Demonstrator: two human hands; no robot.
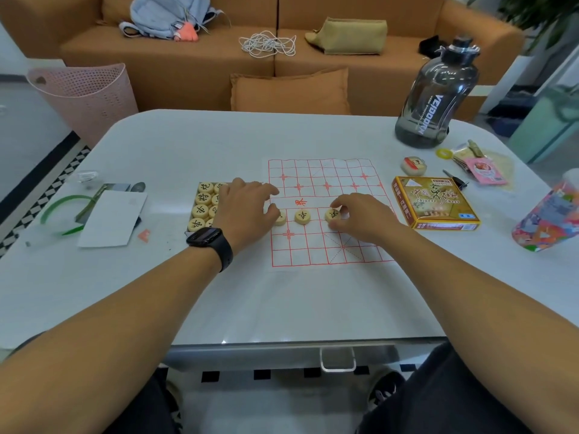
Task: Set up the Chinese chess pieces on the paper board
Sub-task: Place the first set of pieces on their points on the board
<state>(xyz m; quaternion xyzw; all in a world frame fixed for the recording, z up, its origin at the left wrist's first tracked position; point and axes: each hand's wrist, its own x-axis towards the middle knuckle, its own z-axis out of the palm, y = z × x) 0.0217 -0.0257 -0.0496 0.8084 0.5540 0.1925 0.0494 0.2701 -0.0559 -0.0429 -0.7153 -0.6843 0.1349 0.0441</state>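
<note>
Paper board: thin white sheet, red grid, flat on the white table, mid-table in front of the person. Three pale wooden discs with black characters sit in one row just below the board's centre band. Right hand pinches the rightmost piece between thumb and fingers, likely seating it on an intersection. Middle piece stands free. Left piece is partly under the thumb of the left hand; fingers spread and relaxed, grip can't be confirmed. Tray of remaining pieces sits just left of the board, within easy reach. Box lid just right of board. Water jug beyond the board's far right corner.
</note>
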